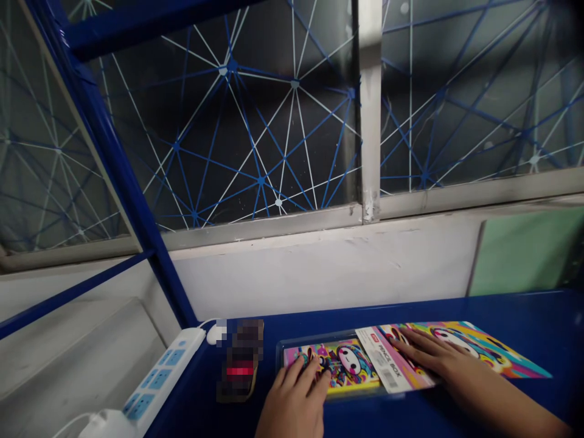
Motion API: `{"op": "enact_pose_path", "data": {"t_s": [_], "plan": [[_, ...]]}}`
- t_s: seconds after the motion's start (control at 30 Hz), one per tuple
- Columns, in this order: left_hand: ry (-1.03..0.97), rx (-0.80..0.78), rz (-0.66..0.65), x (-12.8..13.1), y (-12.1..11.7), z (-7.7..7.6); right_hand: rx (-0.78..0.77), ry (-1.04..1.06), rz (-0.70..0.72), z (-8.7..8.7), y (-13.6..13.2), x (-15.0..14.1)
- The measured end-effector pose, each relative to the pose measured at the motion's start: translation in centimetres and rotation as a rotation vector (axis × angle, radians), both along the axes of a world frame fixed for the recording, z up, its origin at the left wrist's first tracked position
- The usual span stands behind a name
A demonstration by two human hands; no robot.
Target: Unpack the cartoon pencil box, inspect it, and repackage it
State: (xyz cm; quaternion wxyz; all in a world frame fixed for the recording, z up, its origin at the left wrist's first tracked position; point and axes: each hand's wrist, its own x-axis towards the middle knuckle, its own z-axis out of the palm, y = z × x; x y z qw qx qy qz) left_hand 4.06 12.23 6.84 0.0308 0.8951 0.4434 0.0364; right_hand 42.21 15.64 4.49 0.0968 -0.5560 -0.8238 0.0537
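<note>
Keeping to the blue table (pixel 387 420): near its far edge, lying flat under both hands. Using a shallow clear plastic tray (pixel 280 360) as the container, with a cartoon-printed case (pixel 349 359) inside, pink and yellow at the edges. Reading "PENCIL BOX" on a white band (pixel 381 359) with a barcode, just right of the case's visible face. Running on rightward from there, in bright stripes with another cartoon face: a printed card (pixel 488 350), reaching past the tray.

Touching the case's left part with the left hand (pixel 294 395), fingers open, slightly bent and parted, closed on nothing. Lying across band and card with the right hand (pixel 435 356), fingers stretched out, open, gripping nothing visible.

Left of the tray, well apart from the right hand: a dark, pixelated object (pixel 244 359), too masked to identify. Farther left, slanting along the table's side: a white power strip (pixel 157 383) with blue sockets, plus a white plug (pixel 107 424) at its near end.
</note>
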Motion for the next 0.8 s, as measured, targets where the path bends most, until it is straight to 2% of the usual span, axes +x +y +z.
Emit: {"op": "enact_pose_path", "data": {"t_s": [0.13, 0.2, 0.27, 0.43, 0.5, 0.57, 0.67, 0.8], "plan": [[-0.088, -0.046, -0.026, -0.7, -0.3, 1.3, 0.043, -0.047, 0.036, 0.1, 0.6, -0.2], [-0.110, -0.053, -0.011, -0.7, -0.4, 1.3, 0.075, -0.050, 0.052, -0.1, 0.7, -0.6], [-0.114, -0.056, 0.010, -0.3, -0.4, 0.6, 0.105, -0.050, 0.079, -0.5, 0.7, -1.5], [-0.134, -0.087, -0.014, 1.0, 0.1, -2.5, 0.115, -0.023, 0.206, -1.4, 0.3, -5.0], [-0.149, -0.078, 0.002, 0.9, 0.0, -2.8, 0.131, -0.023, 0.232, -1.6, 0.4, -5.5], [-0.162, -0.073, 0.021, 0.6, -0.3, -2.1, 0.161, -0.023, 0.249, -1.4, 0.6, -5.1], [-0.173, -0.100, 0.048, 0.0, -0.7, -0.1, 0.167, -0.005, 0.252, -0.9, 0.8, -3.2], [-0.191, -0.045, 0.152, -0.8, -0.8, 1.4, 0.166, -0.034, 0.190, -0.2, 1.2, -0.1]]}}
